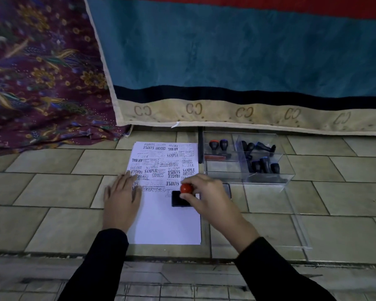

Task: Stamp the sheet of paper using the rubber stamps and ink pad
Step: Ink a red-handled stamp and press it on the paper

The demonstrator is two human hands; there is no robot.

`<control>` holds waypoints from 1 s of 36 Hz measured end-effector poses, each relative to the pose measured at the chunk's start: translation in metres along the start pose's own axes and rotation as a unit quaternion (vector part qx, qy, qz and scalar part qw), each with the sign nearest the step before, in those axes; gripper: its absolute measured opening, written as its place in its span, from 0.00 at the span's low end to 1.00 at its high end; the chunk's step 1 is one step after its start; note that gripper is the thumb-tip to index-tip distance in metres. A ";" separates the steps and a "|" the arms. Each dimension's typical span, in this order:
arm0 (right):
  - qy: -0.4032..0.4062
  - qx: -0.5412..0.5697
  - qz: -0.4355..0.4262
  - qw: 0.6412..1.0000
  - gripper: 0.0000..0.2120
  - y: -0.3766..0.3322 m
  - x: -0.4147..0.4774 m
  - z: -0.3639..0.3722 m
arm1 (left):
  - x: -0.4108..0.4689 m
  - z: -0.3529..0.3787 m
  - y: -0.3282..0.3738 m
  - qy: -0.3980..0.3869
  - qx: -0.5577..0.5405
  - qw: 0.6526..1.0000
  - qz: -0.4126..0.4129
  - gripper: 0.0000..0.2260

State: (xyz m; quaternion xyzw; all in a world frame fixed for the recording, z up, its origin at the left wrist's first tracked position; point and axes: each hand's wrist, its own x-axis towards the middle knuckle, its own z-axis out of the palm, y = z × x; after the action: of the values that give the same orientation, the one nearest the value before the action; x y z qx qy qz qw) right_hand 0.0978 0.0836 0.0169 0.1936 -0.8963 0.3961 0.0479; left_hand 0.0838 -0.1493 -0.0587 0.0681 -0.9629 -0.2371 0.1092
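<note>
Right fingers (194,180): curling round the red knob of a stamp (186,188) and gripping it from above, thumb on the near side.
Right hand (207,195): reaching in over the right edge of the sheet, its black sleeve (276,270) running back to the near right.
Stamp in hand: standing upright, its black base (178,199) sitting on the sheet near the right edge, about halfway down, just below the last row of prints.
Left fingers (127,178): lying straight and together, gripping nothing, pressing flat.
Left hand (122,196): resting palm down across the left edge of the sheet, partly on paper and partly on floor.
Sheet of paper (165,224): lying flat on the tiled floor (52,192); its far half is crowded with black prints such as SAMPLE, AIR MAIL, FRAGILE, EXPRESS and AMENDED, while the near half is showing white.
Ink pad (227,189): peeking out dark behind the right hand, just off the sheet's right edge; mostly hidden.
Clear box (289,170): standing on the floor beside the sheet's far right corner, split into compartments.
Spare stamps (261,158): a loose pile of black-handled ones lying in the right compartment, with two standing upright (218,146) in the left one.
Clear lid (300,231): lying flat on the floor, nearer than the box.
Blanket (226,51): hanging down beyond the sheet, teal with a cream border.
Patterned cloth (41,72): draping onto the floor at the far left.
</note>
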 end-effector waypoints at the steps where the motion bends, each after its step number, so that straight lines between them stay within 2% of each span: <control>1: -0.011 -0.004 -0.006 1.000 0.14 -0.002 0.004 0.005 | 0.001 0.001 0.000 -0.001 -0.002 1.000 -0.001 0.17; 15: -0.048 -0.038 0.004 0.998 0.13 -0.002 0.021 0.031 | 0.003 0.005 -0.004 -0.002 -0.002 1.000 -0.004 0.17; 23: -0.026 -0.024 0.016 0.999 0.14 -0.001 0.017 0.038 | 0.003 0.007 -0.003 -0.001 0.001 1.000 -0.002 0.17; 36: -0.037 0.013 0.031 0.999 0.10 0.002 0.023 0.040 | 0.003 0.005 -0.003 -0.001 0.001 1.000 0.004 0.17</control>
State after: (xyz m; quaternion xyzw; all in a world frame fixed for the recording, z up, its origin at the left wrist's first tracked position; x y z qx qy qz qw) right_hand 0.0788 0.0486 -0.0058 0.1809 -0.8979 0.4013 0.0000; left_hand 0.0802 -0.1500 -0.0641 0.0641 -0.9637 -0.2354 0.1088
